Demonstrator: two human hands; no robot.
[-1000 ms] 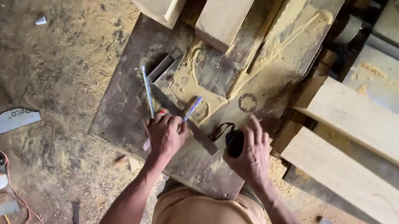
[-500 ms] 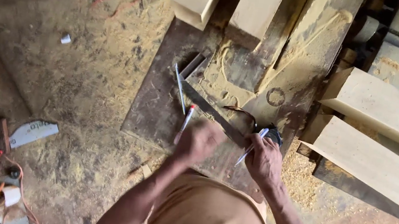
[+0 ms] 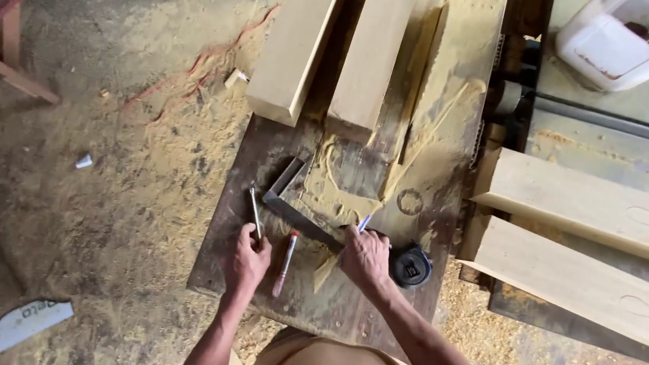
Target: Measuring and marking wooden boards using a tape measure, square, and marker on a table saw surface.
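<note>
Moved: left hand (image 3: 247, 261) slid from the steel square (image 3: 298, 209) toward the bench's (image 3: 223, 275) near-left edge, fingers pinching a thin rod (image 3: 254, 213).
Right hand (image 3: 364, 258): fingers pinching a pen (image 3: 364, 223) by the square.
Handling: square looks stiff, weighty; grip its blade.

Both forearms are bare to the elbow, no sleeves, watch or gloves showing. The left hand (image 3: 246, 263) and right hand (image 3: 365, 258) are ungloved too. At six o'clock a tan, khaki-coloured garment covers the person's body, plain and unmarked.
</note>
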